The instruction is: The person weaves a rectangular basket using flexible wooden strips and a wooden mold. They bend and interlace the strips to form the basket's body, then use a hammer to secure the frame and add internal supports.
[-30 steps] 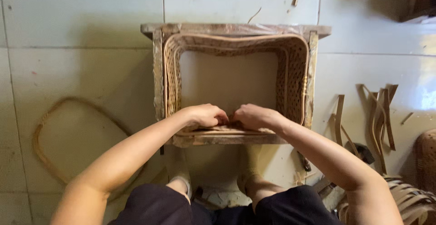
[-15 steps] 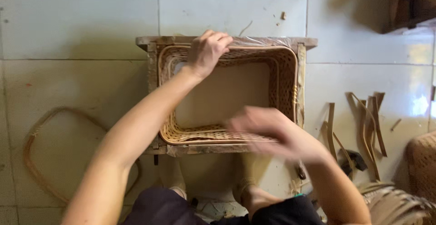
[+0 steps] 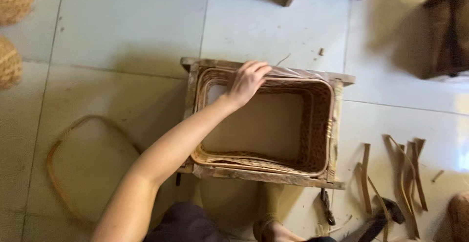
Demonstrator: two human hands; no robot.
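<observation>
At frame centre the woven basket (image 3: pixel 273 120) is gripped at its far rim by the left hand (image 3: pixel 246 81) alone; it could be tipped within its wooden frame (image 3: pixel 266 176), the right hand being unseen.

Basket-weaving workshop: cane strips (image 3: pixel 408 168), hammer (image 3: pixel 378 217), tiled floor (image 3: pixel 122 22).

The right hand is not seen; the hammer (image 3: pixel 378 220) and dark furniture (image 3: pixel 447 27) are cut by edges.

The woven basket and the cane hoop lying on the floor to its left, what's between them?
In the head view, the person's left forearm crosses that stretch above bare floor tiles between the cane hoop and the woven basket.
</observation>
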